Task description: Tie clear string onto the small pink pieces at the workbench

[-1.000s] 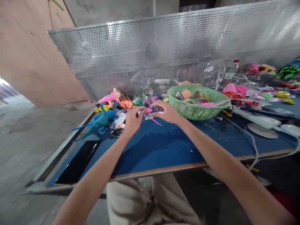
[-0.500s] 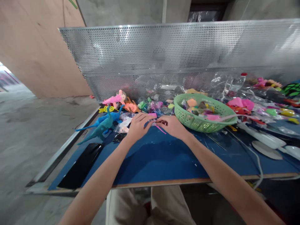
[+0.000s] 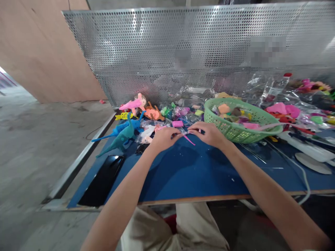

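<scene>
My left hand [image 3: 163, 138] and my right hand [image 3: 209, 134] rest close together on the blue table [image 3: 188, 170]. Between them they pinch a small clear plastic bag [image 3: 183, 133] with a thin pink toy [image 3: 188, 139] whose tail sticks out toward me. Both hands have their fingers curled onto the bag. Just behind the hands lies a small purple piece [image 3: 177, 123] among other bagged toys.
A green basket [image 3: 237, 131] of small toys stands right of my hands. Blue dinosaur toys [image 3: 123, 132], a pink toy [image 3: 133, 103] and an orange one [image 3: 153, 113] lie at the left back. A black phone [image 3: 103, 179] lies front left. A perforated metal screen [image 3: 183, 52] backs the table; white cable [image 3: 300, 167] right.
Both hands have come down from slightly above the table onto its surface, still holding the small bag. The view has shifted a little to the left and down.
</scene>
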`<state>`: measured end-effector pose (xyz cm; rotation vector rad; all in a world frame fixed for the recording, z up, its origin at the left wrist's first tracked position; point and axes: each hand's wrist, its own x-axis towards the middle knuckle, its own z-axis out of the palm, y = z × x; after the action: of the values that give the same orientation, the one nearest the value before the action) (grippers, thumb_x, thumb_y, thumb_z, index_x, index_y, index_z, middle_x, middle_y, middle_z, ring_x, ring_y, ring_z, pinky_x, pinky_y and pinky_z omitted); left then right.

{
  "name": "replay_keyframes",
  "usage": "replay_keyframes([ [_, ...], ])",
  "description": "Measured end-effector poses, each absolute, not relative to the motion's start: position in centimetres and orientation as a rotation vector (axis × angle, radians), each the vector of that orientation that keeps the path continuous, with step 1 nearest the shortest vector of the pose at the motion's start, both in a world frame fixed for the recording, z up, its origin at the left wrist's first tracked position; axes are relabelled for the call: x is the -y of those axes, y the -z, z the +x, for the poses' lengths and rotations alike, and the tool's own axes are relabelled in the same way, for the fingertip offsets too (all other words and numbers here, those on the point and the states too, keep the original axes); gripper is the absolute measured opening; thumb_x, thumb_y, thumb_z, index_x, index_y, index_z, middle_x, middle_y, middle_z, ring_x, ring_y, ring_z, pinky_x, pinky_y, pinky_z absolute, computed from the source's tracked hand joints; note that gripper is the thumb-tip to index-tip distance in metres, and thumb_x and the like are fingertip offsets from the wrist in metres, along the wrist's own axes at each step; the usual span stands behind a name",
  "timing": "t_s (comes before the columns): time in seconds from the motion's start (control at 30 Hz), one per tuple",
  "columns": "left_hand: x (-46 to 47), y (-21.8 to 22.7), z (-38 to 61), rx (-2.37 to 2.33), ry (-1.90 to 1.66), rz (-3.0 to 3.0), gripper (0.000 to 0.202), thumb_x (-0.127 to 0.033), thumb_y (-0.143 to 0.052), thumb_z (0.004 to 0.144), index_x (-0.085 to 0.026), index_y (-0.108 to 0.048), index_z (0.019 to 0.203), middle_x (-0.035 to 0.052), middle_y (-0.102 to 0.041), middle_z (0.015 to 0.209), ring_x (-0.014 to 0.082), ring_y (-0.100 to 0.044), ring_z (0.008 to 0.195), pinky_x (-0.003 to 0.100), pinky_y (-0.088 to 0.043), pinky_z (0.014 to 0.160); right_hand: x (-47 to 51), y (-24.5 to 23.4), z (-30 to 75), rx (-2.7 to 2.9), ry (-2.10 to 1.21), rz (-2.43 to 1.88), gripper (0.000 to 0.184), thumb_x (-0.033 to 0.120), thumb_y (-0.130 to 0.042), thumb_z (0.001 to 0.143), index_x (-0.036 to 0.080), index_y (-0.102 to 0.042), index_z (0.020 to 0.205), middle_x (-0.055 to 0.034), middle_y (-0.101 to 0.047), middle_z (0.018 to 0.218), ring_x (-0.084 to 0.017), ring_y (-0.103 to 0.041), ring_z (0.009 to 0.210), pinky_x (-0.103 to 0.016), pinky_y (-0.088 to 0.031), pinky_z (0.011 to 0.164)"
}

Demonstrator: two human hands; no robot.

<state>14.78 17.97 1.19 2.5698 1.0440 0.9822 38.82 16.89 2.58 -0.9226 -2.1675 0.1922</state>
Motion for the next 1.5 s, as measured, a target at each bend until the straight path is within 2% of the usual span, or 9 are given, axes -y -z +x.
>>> replay_keyframes([
  [0.13, -18.3, -0.3, 15.3, -0.917, -1.055, 2.247, 0.025, -0.039, -0.067, 0.090, -0.023, -0.073, 0.107, 0.0045, -0.077, 0.093, 0.0196, -0.071, 0.085, 0.030, -0.054, 0.079, -17.3, -2.5, 39.5, 1.979, -0.143, -1.034, 0.021, 0.035, -0.059, 0.094, 0.023, -0.076, 0.093, -0.0058, -0.077, 0.088, -0.023, -0.071, 0.079, -0.036, -0.053, 0.076],
  [0.27, -18.6, 0.4, 15.9, -0.976, -1.214, 2.086, 0.042, -0.038, -0.071, 0.087, -0.021, -0.064, 0.125, 0.0059, -0.076, 0.102, 0.0179, -0.070, 0.089, 0.031, -0.055, 0.084, -17.9, -2.0, 39.7, 1.777, -0.287, -1.100, 0.023, 0.038, -0.059, 0.093, 0.020, -0.074, 0.088, -0.0037, -0.073, 0.071, -0.021, -0.068, 0.060, -0.034, -0.052, 0.065],
  [0.37, -18.7, 0.5, 16.2, -1.045, -1.227, 2.008, 0.042, -0.042, -0.073, 0.085, -0.019, -0.067, 0.119, 0.0073, -0.076, 0.100, 0.0185, -0.070, 0.089, 0.031, -0.055, 0.081, -18.4, -1.5, 39.6, 1.591, -0.472, -1.058, 0.026, 0.044, -0.063, 0.089, 0.020, -0.071, 0.086, -0.0047, -0.073, 0.073, -0.021, -0.068, 0.058, -0.033, -0.052, 0.059],
  [0.5, -19.0, 0.7, 16.2, -1.002, -1.182, 1.670, 0.051, -0.056, -0.070, 0.083, -0.017, -0.068, 0.116, 0.0081, -0.076, 0.093, 0.0163, -0.069, 0.071, 0.030, -0.058, 0.069, -19.2, -0.8, 39.2, 1.422, -0.768, -0.998, 0.029, 0.048, -0.070, 0.081, 0.019, -0.068, 0.077, -0.0048, -0.071, 0.071, -0.020, -0.068, 0.057, -0.032, -0.052, 0.056],
  [0.63, -19.2, 1.0, 16.1, -0.951, -1.220, 1.558, 0.054, -0.064, -0.071, 0.078, -0.014, -0.070, 0.099, 0.0115, -0.076, 0.097, 0.0167, -0.070, 0.073, 0.030, -0.060, 0.072, -19.4, -0.7, 38.9, 1.280, -1.007, -0.939, 0.028, 0.045, -0.077, 0.073, 0.018, -0.070, 0.074, -0.0052, -0.071, 0.070, -0.018, -0.068, 0.058, -0.031, -0.053, 0.056],
  [0.73, -19.2, 1.2, 16.1, -0.918, -1.234, 1.446, 0.061, -0.070, -0.065, 0.080, -0.013, -0.069, 0.102, 0.0135, -0.076, 0.099, 0.0184, -0.073, 0.075, 0.032, -0.061, 0.074, -19.3, -0.9, 38.9, 1.234, -1.122, -0.905, 0.028, 0.044, -0.079, 0.069, 0.017, -0.071, 0.074, -0.0055, -0.072, 0.071, -0.017, -0.068, 0.059, -0.029, -0.054, 0.057],
  [1.03, -18.3, 0.6, 16.7, -0.871, -1.385, 1.359, 0.062, -0.066, -0.064, 0.084, -0.016, -0.067, 0.120, 0.0130, -0.074, 0.115, 0.0203, -0.074, 0.085, 0.032, -0.062, 0.072, -19.0, -1.0, 38.5, 1.267, -1.095, -0.816, 0.033, 0.046, -0.082, 0.067, 0.017, -0.072, 0.076, -0.0064, -0.074, 0.073, -0.017, -0.069, 0.061, -0.029, -0.056, 0.058],
  [1.2, -17.6, 0.6, 17.2, -0.884, -1.161, 1.581, 0.061, -0.056, -0.083, 0.068, -0.014, -0.075, 0.112, 0.0115, -0.078, 0.094, 0.0211, -0.073, 0.074, 0.029, -0.059, 0.063, -18.8, -1.2, 38.3, 1.248, -0.999, -0.808, 0.034, 0.050, -0.080, 0.070, 0.017, -0.073, 0.078, -0.0066, -0.074, 0.075, -0.018, -0.070, 0.060, -0.028, -0.054, 0.056],
  [1.5, -18.0, 1.5, 18.0, -0.830, -1.275, 1.327, 0.047, -0.045, -0.088, 0.066, -0.012, -0.077, 0.098, 0.0112, -0.079, 0.093, 0.0246, -0.076, 0.091, 0.039, -0.059, 0.092, -18.3, -1.2, 37.6, 1.246, -0.968, -0.826, 0.036, 0.053, -0.079, 0.071, 0.018, -0.074, 0.074, -0.0076, -0.075, 0.076, -0.018, -0.070, 0.060, -0.028, -0.052, 0.054],
])
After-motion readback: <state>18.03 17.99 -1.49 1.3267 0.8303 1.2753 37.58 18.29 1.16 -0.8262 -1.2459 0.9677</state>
